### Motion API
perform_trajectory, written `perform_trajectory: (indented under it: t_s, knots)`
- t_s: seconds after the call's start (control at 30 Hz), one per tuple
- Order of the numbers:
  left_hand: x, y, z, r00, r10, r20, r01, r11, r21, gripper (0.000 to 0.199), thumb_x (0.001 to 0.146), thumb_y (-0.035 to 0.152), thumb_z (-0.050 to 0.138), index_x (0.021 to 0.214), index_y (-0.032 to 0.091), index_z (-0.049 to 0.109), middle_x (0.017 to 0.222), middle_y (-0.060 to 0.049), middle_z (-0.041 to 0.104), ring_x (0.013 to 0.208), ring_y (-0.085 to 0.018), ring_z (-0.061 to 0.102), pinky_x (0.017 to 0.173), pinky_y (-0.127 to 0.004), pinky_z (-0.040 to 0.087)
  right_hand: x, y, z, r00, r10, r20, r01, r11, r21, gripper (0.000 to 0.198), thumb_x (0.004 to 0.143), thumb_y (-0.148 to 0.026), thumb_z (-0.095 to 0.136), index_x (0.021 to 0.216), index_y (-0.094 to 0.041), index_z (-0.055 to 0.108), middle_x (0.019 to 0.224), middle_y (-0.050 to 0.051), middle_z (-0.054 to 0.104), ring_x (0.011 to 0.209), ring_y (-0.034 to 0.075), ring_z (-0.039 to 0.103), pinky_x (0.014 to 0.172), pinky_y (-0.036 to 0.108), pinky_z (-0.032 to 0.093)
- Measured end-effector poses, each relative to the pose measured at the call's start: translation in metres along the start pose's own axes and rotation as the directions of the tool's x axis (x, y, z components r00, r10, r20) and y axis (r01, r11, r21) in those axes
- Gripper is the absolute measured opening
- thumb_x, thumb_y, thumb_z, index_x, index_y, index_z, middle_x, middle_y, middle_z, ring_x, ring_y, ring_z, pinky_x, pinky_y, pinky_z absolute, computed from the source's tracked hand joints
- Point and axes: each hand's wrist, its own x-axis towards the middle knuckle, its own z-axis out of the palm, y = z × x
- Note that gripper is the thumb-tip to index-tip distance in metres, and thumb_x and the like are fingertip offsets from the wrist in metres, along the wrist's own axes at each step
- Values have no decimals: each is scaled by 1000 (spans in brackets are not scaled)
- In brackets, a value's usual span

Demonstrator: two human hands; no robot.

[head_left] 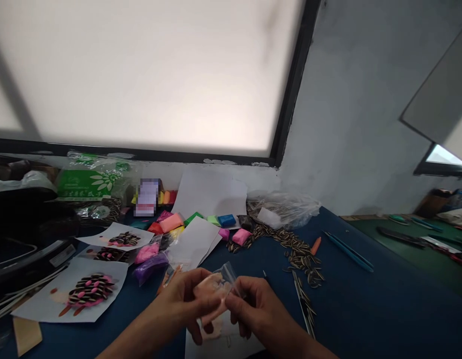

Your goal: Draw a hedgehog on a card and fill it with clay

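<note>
Between both hands is a small clear plastic bag of peach-coloured modelling clay (pixel 210 288), held above a white sheet of paper (pixel 193 346). My left hand (pixel 184 299) grips the bag's left side with thumb and fingers. My right hand (pixel 249 304) pinches its right edge near the opening. A peach patch of clay shows below the bag, partly hidden by my fingers. Just left of my hands, an orange clay packet (pixel 171 276) is partly covered by my left hand. Right of my right hand lie tweezers (pixel 303 304) beside sunflower seeds (pixel 309 269).
Finished seed-and-clay hedgehog pictures (pixel 118 294) lie on the left. Coloured clay packets (pixel 152 267) and white sheets (pixel 199 237) sit at the back. A green seed bag (pixel 88 184) stands by the window. Blue tweezers (pixel 348 252) and an orange clay piece (pixel 316 246) are at right.
</note>
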Motion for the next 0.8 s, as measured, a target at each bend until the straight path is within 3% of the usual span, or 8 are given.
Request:
perform_trajectory:
  t_s: [0.1, 0.23, 0.33, 0.47, 0.53, 0.7, 0.8]
  knots:
    - [0, 0, -7, 1000, 12, -23, -11, 999, 30, 64, 61, 69, 86, 93, 20, 60, 63, 4, 64, 53, -18, 64, 48, -27, 52, 4, 1, -3, 999, -20, -47, 18, 999, -37, 53, 87, -70, 62, 73, -19, 56, 65, -3, 56, 47, 8, 46, 47, 22, 37]
    - [0, 2, -28, 973, 46, -227, -21, 993, 112, 54, 72, 69, 74, 92, 22, 57, 53, 6, 62, 43, -14, 56, 43, -22, 41, 8, 3, -12, 983, -71, -172, 55, 994, -97, 39, 96, -57, 53, 97, -18, 59, 89, 2, 62, 54, 9, 51, 50, 23, 41]
    - [1, 1, -40, 931, 79, -356, -20, 986, 168, 58, 72, 74, 66, 95, 21, 58, 48, 6, 61, 44, -16, 57, 46, -25, 43, 8, 5, -16, 969, -114, -221, 80, 984, -158, 27, 98, -43, 48, 109, -19, 55, 93, 2, 59, 56, 10, 50, 52, 25, 43]
    - [4, -1, -43, 874, 142, -465, -40, 974, 223, 69, 71, 72, 62, 114, 19, 58, 61, 6, 61, 58, -22, 69, 57, -34, 58, 5, 7, -14, 976, -146, -162, 96, 954, -284, 22, 101, -33, 39, 102, -19, 56, 80, -1, 54, 54, 11, 48, 53, 26, 42]
    - [7, -3, -42, 844, 186, -504, -48, 961, 274, 67, 72, 69, 62, 117, 20, 56, 72, 5, 60, 60, -23, 71, 53, -34, 59, 2, 7, -11, 978, -170, -123, 113, 921, -374, 23, 101, -30, 39, 97, -19, 59, 72, -2, 52, 54, 13, 46, 53, 26, 38]
    - [17, -8, -52, 785, 283, -552, 5, 887, 462, 42, 82, 59, 55, 102, 22, 56, 89, -3, 64, 47, -18, 65, 36, -28, 49, 0, 8, -7, 970, -237, -55, 163, 801, -576, 24, 102, -26, 40, 98, -18, 62, 62, -4, 49, 53, 14, 44, 53, 28, 30]
    - [20, -10, -62, 764, 359, -535, 67, 782, 620, 26, 86, 45, 55, 96, 21, 61, 89, -6, 70, 58, -23, 71, 45, -30, 54, 0, 10, -6, 966, -259, -14, 185, 723, -666, 24, 102, -24, 41, 98, -18, 64, 65, -1, 55, 54, 15, 48, 54, 28, 31]
